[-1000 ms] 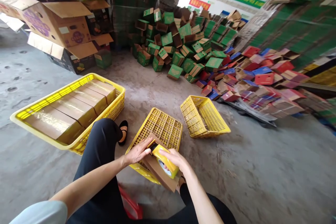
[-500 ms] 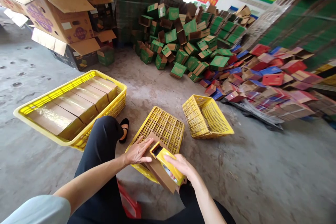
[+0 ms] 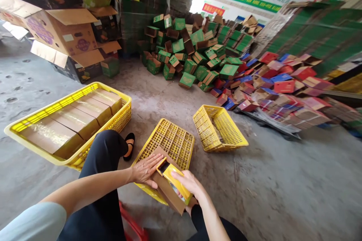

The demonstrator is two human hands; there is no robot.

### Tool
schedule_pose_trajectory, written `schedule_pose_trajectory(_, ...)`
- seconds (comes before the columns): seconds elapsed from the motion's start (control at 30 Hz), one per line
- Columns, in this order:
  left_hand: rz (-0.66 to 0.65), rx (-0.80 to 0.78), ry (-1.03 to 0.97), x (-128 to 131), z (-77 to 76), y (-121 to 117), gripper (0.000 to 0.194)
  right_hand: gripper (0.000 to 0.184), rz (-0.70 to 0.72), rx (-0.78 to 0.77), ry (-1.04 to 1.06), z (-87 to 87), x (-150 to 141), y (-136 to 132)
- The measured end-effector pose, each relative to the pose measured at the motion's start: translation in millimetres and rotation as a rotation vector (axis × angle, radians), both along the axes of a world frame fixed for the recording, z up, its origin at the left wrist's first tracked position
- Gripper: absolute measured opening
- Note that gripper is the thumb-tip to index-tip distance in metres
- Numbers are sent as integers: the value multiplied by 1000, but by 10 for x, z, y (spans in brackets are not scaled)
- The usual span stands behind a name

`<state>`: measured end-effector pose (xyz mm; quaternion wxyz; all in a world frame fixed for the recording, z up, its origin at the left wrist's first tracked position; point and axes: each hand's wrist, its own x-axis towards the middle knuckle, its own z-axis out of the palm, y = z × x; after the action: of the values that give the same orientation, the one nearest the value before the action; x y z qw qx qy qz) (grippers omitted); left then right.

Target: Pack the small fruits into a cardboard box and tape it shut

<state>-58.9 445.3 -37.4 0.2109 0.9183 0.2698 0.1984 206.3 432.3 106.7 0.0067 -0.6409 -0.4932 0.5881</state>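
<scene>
My left hand [image 3: 144, 169] lies flat on a brown cardboard box [image 3: 171, 195], fingers stretched toward its far end. My right hand [image 3: 189, 185] is closed around a yellow tape dispenser [image 3: 169, 173], whose dark open front end is over the box top, close to my left fingertips. Whether the dispenser touches the cardboard I cannot tell. The box rests on an upturned yellow plastic crate [image 3: 172, 137] between my legs. Part of the box is hidden under the dispenser and my hands.
A yellow basket [image 3: 126, 107] of taped cardboard boxes [image 3: 72, 120] stands at the left. Another yellow crate [image 3: 220, 128] is on the floor to the right. Green boxes [image 3: 186, 79] and red and blue boxes [image 3: 284, 86] lie piled behind. Large cartons [image 3: 65, 32] are stacked at the far left.
The view has tilted up slightly, showing more of the wall banner. Both hands stay at the box, with the dispenser in almost the same place on it.
</scene>
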Motion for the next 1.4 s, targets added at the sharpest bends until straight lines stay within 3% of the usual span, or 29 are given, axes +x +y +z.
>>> schedule_pose_trajectory(0.2,8,3,-28,-20,2,-15,119,42,11,-25,16,60,-15,-12)
schedule_pose_trajectory(0.5,4,4,-7,-15,-12,3,119,44,2,18,21,-12,285,-195)
schedule_pose_trajectory(0.77,-55,-34,25,194,94,-102,120,42,-79,47,-18,2,226,-228)
schedule_pose_trajectory(1.13,-45,-38,4,231,88,-92,119,43,-16,20,8,22,216,-170)
schedule_pose_trajectory(1.4,-54,-98,29,237,130,-56,115,46,-29,12,21,37,442,-289)
